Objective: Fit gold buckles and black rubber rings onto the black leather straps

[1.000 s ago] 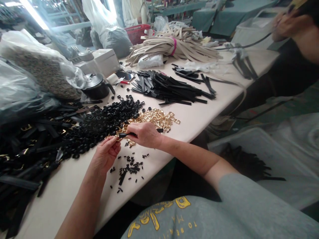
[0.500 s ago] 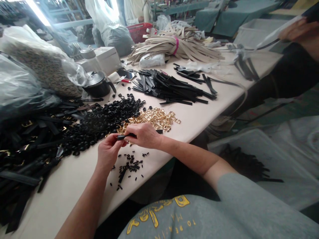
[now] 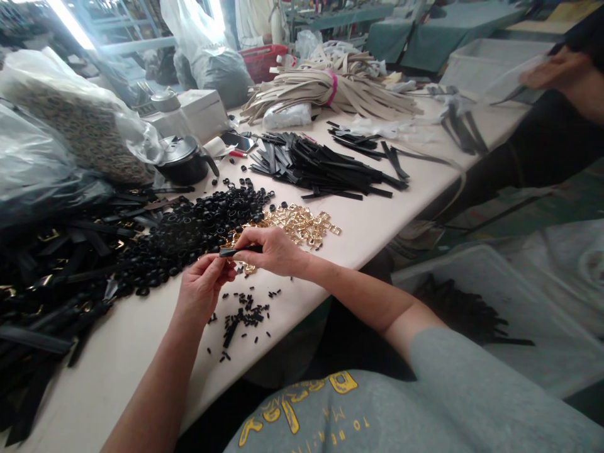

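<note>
Above the table edge, my right hand (image 3: 276, 253) is closed on a short black strap (image 3: 228, 252), thumb and fingers pinching it with one end pointing left. My left hand (image 3: 204, 283) is closed too, thumb and fingertips pinched at that left end; whether a small part sits between them is hidden. Just beyond my hands lie gold buckles (image 3: 302, 223) in a pile, and black loops (image 3: 189, 229) are heaped to the left of it. Tiny black pieces (image 3: 250, 311) are scattered on the table below my hands.
Buckled black straps (image 3: 56, 283) cover the table's left side. Further back are cut black strips (image 3: 325, 163), a black lidded pot (image 3: 183, 162), a beige strap bundle (image 3: 325, 88) and plastic bags (image 3: 70, 119). A co-worker's hand (image 3: 557, 72) works at far right, above a bin (image 3: 472, 270).
My left fingertips have slid slightly down and left along the strap's end, and my right hand has shifted a little upward. The co-worker's hand has moved slightly left.
</note>
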Demonstrator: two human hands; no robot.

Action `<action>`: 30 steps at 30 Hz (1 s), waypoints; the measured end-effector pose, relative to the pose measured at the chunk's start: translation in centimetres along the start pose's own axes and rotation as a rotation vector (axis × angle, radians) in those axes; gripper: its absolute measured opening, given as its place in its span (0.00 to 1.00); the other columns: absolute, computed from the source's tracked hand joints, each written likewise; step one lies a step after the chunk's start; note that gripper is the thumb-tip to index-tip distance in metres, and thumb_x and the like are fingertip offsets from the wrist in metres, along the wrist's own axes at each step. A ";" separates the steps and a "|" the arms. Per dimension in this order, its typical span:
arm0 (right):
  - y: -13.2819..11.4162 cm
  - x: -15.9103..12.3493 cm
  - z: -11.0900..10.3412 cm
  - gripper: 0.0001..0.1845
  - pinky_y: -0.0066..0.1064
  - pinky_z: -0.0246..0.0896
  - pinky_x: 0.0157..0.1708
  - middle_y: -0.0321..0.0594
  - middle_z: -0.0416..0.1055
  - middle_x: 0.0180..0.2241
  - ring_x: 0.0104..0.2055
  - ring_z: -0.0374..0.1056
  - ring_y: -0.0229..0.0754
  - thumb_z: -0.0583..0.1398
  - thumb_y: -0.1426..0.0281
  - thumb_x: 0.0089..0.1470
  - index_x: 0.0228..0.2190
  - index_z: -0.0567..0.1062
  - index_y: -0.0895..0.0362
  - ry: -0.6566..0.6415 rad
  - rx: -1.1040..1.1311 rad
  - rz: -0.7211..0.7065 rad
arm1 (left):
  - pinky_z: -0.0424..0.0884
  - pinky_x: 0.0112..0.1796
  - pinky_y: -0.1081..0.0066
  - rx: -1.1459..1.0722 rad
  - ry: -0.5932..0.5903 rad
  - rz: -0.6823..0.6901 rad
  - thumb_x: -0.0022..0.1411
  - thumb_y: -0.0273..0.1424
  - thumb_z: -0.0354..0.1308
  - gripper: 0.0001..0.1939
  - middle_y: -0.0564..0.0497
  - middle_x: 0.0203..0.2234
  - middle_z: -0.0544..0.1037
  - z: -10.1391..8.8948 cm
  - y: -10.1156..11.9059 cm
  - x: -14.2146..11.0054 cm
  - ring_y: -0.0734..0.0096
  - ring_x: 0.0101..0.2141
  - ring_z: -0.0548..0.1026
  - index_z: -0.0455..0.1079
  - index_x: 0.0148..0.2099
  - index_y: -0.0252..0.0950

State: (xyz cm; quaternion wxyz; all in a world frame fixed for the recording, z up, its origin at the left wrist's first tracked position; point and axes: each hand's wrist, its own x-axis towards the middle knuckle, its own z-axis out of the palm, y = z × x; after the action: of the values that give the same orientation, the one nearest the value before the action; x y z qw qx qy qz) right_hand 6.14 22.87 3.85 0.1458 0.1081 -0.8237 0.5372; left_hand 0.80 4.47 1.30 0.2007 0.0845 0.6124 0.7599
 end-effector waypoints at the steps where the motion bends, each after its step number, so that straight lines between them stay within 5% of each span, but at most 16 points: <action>1: 0.0 0.0 0.1 0.10 0.24 0.57 0.34 0.34 0.74 0.30 0.32 0.67 0.31 0.63 0.64 0.55 0.33 0.76 0.59 -0.001 0.013 0.006 | 0.70 0.25 0.79 -0.013 -0.011 -0.010 0.45 0.41 0.73 0.17 0.51 0.24 0.77 0.2 0.0 -0.1 0.77 0.23 0.73 0.77 0.32 0.35; 7: 0.5 0.2 0.7 0.08 0.24 0.60 0.34 0.34 0.74 0.30 0.31 0.66 0.30 0.64 0.66 0.53 0.32 0.76 0.59 0.026 0.086 0.070 | 0.69 0.24 0.78 -0.008 -0.029 -0.061 0.43 0.40 0.74 0.16 0.51 0.23 0.76 0.6 -0.3 -0.4 0.78 0.22 0.72 0.77 0.30 0.34; 12: 0.8 0.1 0.9 0.10 0.23 0.66 0.27 0.34 0.73 0.29 0.26 0.70 0.30 0.64 0.65 0.53 0.32 0.73 0.60 -0.073 0.342 0.249 | 0.70 0.26 0.76 0.133 -0.053 -0.006 0.48 0.40 0.72 0.14 0.51 0.24 0.77 0.1 -0.7 -0.5 0.77 0.22 0.71 0.78 0.33 0.35; 23: 0.4 0.5 0.8 0.08 0.19 0.61 0.17 0.28 0.70 0.23 0.18 0.64 0.26 0.65 0.72 0.51 0.32 0.70 0.60 -0.113 0.568 0.417 | 0.72 0.29 0.72 0.319 0.130 0.286 0.51 0.35 0.69 0.09 0.53 0.24 0.76 0.9 0.0 -1.3 0.73 0.24 0.73 0.76 0.34 0.36; 28: 1.1 0.7 1.0 0.08 0.19 0.56 0.17 0.30 0.71 0.23 0.17 0.62 0.26 0.64 0.70 0.53 0.32 0.71 0.61 -0.172 0.590 0.458 | 0.72 0.44 0.65 0.642 0.137 0.599 0.51 0.32 0.69 0.05 0.49 0.34 0.78 1.0 0.6 -1.9 0.65 0.37 0.76 0.77 0.31 0.40; 30: 1.2 0.7 0.8 0.09 0.21 0.57 0.19 0.31 0.71 0.24 0.19 0.62 0.27 0.63 0.68 0.53 0.33 0.71 0.61 -0.142 0.529 0.420 | 0.71 0.48 0.63 0.657 0.142 0.604 0.52 0.32 0.68 0.05 0.49 0.37 0.78 0.8 0.6 -1.8 0.64 0.40 0.76 0.76 0.31 0.39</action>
State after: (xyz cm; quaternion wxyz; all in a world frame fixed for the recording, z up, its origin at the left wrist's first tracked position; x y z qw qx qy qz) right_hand 4.96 22.59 2.80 -0.0590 0.0072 -0.6685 0.7414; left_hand 2.61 4.34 2.32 -0.1100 0.2665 0.7812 0.5537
